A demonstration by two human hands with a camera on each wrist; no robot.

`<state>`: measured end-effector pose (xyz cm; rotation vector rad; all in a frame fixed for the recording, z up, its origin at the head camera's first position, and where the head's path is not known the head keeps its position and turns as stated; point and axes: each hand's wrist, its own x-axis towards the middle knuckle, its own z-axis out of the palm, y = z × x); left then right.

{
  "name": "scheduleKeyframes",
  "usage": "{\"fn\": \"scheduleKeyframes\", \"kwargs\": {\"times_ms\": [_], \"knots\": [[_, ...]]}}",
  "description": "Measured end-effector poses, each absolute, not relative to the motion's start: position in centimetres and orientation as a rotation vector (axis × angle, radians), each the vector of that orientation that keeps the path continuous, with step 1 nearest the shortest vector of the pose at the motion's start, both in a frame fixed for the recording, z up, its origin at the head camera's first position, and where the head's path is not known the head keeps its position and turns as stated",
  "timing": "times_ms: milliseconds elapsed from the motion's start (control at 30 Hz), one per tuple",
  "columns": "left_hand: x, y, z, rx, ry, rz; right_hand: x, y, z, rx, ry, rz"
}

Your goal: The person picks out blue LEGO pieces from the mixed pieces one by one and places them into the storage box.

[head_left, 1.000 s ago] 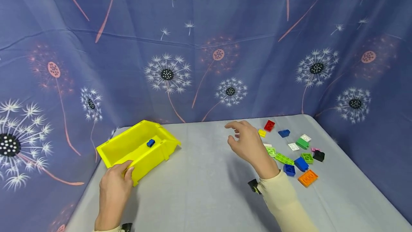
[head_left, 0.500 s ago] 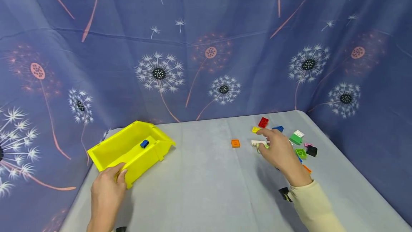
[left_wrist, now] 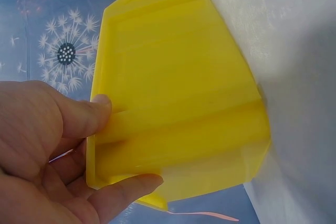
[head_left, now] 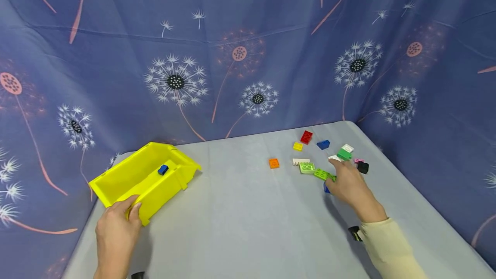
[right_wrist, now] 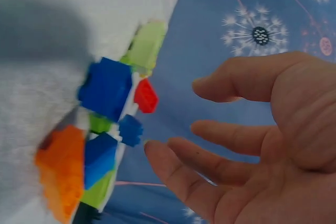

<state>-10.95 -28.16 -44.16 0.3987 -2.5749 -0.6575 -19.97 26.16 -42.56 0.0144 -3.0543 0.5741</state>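
My left hand (head_left: 118, 231) grips the near corner rim of a yellow plastic bin (head_left: 166, 192). In the left wrist view, its thumb and fingers pinch the yellow wall (left_wrist: 173, 72). A small blue brick (head_left: 163, 169) lies inside the bin. Over the scattered toy bricks at the right hovers my right hand (head_left: 354, 188), thumb and fingers spread apart with nothing between them. A green brick (head_left: 322, 174) and a partly covered blue brick (head_left: 326, 188) lie by its thumb. The right wrist view shows a blue brick (right_wrist: 107, 87) and a larger orange brick (right_wrist: 63, 171) beyond the fingers.
Left of the pile lies a small orange brick (head_left: 274, 163). Behind it are yellow (head_left: 298, 146), red (head_left: 306, 137) and blue (head_left: 323, 144) bricks. A black brick (head_left: 362, 167) sits at the right. Patterned blue cloth (head_left: 248, 55) hangs behind the grey-covered table (head_left: 240, 227).
My right hand has moved right, over the brick pile, and the small orange brick has come into sight. The left hand keeps its grip on the bin. The head view has turned right.
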Motion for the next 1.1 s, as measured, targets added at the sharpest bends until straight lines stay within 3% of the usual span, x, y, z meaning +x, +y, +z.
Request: {"fn": "scheduleKeyframes", "kwargs": {"times_ms": [567, 1100], "knots": [[-11.1, -28.6, -43.9, 0.419, -2.568, -0.653, -21.5, 25.4, -45.3, -0.201, -3.165, 0.554], [-11.0, -28.3, -44.5, 0.431, -2.580, -0.658, -20.8, 26.1, -46.8, -0.213, -3.168, 0.549]]}}
